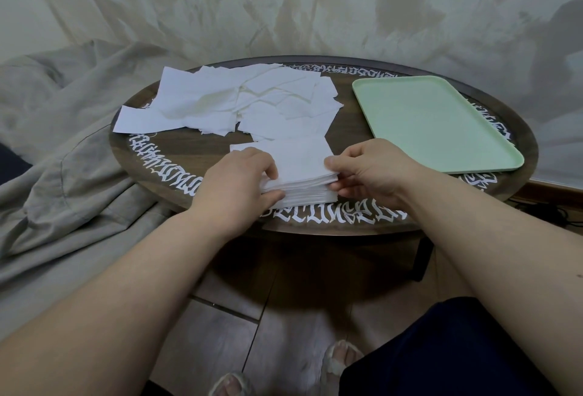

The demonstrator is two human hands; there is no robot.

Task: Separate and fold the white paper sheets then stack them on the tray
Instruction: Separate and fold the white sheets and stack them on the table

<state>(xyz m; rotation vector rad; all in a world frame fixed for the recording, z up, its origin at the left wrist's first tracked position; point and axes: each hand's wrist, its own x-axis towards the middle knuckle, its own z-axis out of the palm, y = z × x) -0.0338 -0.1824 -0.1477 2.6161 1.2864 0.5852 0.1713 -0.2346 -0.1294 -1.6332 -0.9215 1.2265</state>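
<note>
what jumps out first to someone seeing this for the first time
Both hands grip a neat stack of white sheets at the near edge of the round dark table: left hand on its left side, right hand on its right. Behind lies a loose heap of sheets; the mint-green tray sits right, bare.

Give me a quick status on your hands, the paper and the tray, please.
Left hand and right hand both gripping the neat paper stack. Loose sheets spread behind it. Green tray bare, path clear.
</note>
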